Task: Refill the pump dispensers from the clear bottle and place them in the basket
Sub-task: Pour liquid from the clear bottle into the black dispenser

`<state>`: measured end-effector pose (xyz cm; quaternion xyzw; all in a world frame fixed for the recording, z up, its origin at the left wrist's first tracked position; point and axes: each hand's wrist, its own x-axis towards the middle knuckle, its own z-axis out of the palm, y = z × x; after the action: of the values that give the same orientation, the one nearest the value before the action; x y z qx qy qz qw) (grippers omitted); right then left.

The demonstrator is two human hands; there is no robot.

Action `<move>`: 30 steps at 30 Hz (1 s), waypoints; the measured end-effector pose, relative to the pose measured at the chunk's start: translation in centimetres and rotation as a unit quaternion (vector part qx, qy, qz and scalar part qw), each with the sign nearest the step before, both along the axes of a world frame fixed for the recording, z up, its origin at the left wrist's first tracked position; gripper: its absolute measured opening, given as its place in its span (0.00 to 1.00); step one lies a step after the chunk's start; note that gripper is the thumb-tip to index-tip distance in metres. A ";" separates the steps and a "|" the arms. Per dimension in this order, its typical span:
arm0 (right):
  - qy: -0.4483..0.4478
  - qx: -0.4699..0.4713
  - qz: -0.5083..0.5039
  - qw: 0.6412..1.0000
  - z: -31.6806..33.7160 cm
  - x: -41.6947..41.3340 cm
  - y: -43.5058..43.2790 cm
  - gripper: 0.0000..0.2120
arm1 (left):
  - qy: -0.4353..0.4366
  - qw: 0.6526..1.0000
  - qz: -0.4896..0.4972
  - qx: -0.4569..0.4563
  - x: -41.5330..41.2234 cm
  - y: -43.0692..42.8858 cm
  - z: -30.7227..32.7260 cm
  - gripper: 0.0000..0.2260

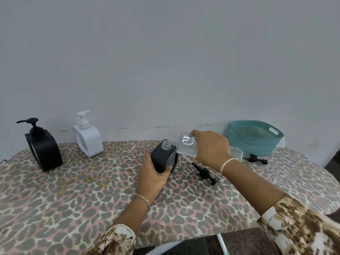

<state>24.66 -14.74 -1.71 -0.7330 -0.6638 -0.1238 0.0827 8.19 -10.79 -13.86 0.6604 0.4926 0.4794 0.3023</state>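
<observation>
My left hand (153, 174) grips a black dispenser body (163, 156) with its pump off and its threaded neck bare, standing on the table. My right hand (211, 147) holds the clear bottle (185, 143) tipped on its side, its open mouth just above and right of the dispenser's neck. A black pump head (205, 173) with its tube lies on the table right of the dispenser. A teal basket (254, 138) stands at the back right.
A black dispenser with pump (43, 147) and a white one (87, 138) stand at the back left. Another black pump (255, 159) and a clear container (237, 153) lie in front of the basket. The leopard-print table (92, 190) meets a grey wall behind.
</observation>
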 end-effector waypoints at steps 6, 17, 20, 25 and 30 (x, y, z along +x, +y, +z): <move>-0.017 -0.003 0.010 1.000 0.3 -0.2 0.0 0.28 | -0.009 1.000 0.000 -0.002 0.0 -0.1 0.2 0.23; -0.018 -0.016 0.012 1.000 0.8 -0.4 -0.2 0.26 | -0.021 1.000 -0.004 -0.002 0.0 0.0 0.0 0.23; -0.015 -0.018 0.014 1.000 0.8 -0.5 -0.2 0.25 | -0.020 1.000 -0.002 -0.004 0.0 -0.1 0.1 0.24; -0.019 -0.019 0.014 1.000 1.0 -0.6 -0.2 0.24 | -0.023 1.000 0.003 -0.010 0.0 -0.3 0.3 0.24; -0.025 -0.023 0.017 0.999 1.2 -0.7 -0.1 0.24 | -0.030 0.999 -0.003 -0.018 0.0 -0.4 0.5 0.23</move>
<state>23.96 -14.84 -0.53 -0.7199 -0.6808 -0.1252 0.0518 8.18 -11.19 -13.40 0.6417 0.4901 0.4892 0.3297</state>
